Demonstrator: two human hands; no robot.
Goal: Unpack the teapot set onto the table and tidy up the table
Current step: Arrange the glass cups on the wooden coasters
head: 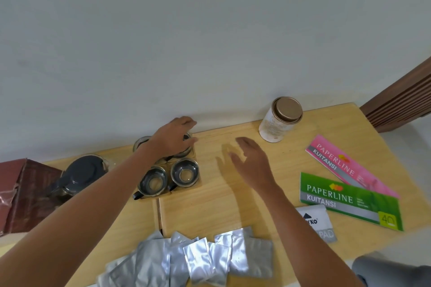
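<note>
A glass teapot with a dark lid (80, 173) stands at the table's left. Beside it are several small glass cups with steel holders: two in front (152, 183) (185, 172), one at the back left (141, 142), and one at the back right (186, 147) near the wall. My left hand (173, 138) covers that back right cup with its fingers curled over the rim. My right hand (250, 161) hovers open above bare wood to the right of the cups, holding nothing.
A dark red cardboard box (22, 193) lies at the far left. Several silver foil sachets (198, 258) are strewn at the front edge. A tin can (281, 119) stands at the back; pink (349, 168) and green (345, 200) receipt books and a white packet (320, 222) lie at right.
</note>
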